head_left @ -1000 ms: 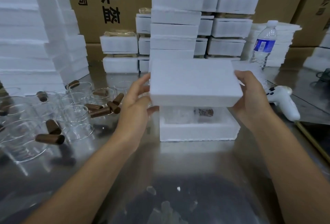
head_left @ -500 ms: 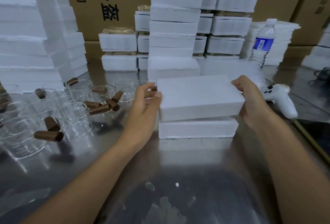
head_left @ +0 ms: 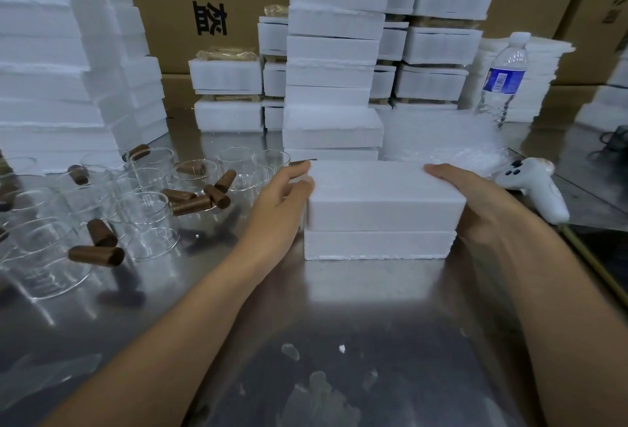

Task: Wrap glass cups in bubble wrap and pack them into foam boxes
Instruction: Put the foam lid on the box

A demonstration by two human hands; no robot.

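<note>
A foam lid [head_left: 387, 195] is held over a foam base [head_left: 377, 244] on the steel table [head_left: 339, 307], straight ahead of the person and between the two forearms. The lid's long axis runs left to right, so each short end is met by one hand and neither hand is nearer than the other. The left end is grasped by the left hand [head_left: 283, 193], with fingers laid over the far top corner and the thumb against the near edge. The right end is clasped by the right hand [head_left: 475, 202], with fingers curled over the top edge. A thin seam is seen between lid and base, and the lid's right end appears to overhang slightly, so the closing step is judged nearly done. An even downward press from both ends would probably be needed, with a small shift to the left. What lies inside cannot be seen. Unwrapped cups [head_left: 142, 222] with brown handles are clustered well to the left, nearer the left hand, and bubble wrap [head_left: 441, 141] is piled just behind the lid on the right.
</note>
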